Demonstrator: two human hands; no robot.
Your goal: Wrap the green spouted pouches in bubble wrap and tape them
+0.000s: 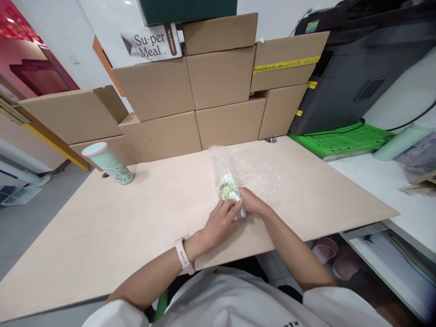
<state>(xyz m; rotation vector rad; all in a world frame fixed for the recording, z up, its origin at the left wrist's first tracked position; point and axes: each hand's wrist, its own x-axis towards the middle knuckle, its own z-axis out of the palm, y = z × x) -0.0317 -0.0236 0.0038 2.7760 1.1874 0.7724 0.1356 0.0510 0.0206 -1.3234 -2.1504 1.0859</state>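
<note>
Pale wood table (102, 236): cardboard boxes (190, 91) stacked behind, tumbler (108, 162) left, printer (361, 68) right. Left hand (221, 222) and right hand (254, 204), fingers curled, grip bubble-wrapped item (229, 188).

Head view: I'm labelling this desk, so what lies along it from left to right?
Tumbler → left hand → wrapped item → right hand → green tray → printer.

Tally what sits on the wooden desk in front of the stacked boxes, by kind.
Bubble-wrapped item, held by left hand and right hand: 1
Bubble wrap sheet: 1
Mint tumbler with pink lid: 1
Total on the desk: 3
</note>
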